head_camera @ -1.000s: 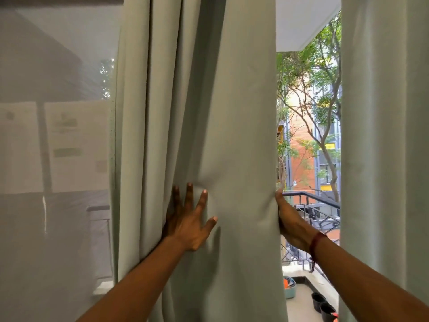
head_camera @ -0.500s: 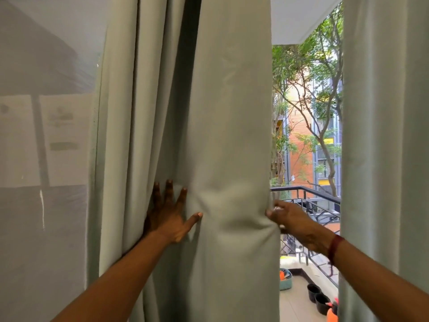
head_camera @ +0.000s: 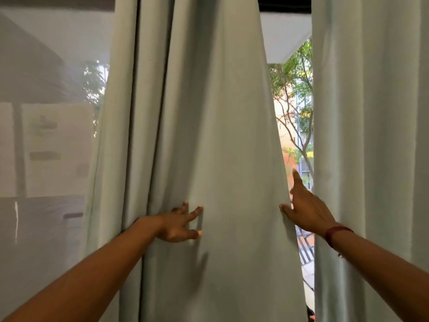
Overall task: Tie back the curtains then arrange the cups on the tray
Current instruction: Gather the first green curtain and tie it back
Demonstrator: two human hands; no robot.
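The left curtain [head_camera: 220, 135] is hanging mid-view, soft and light, probably gathering best from its free edge, while the left hand [head_camera: 178, 225] is pressing its folds with spread fingers and the right hand [head_camera: 306, 210] is touching that edge, thumb on cloth, grip impossible to tell.
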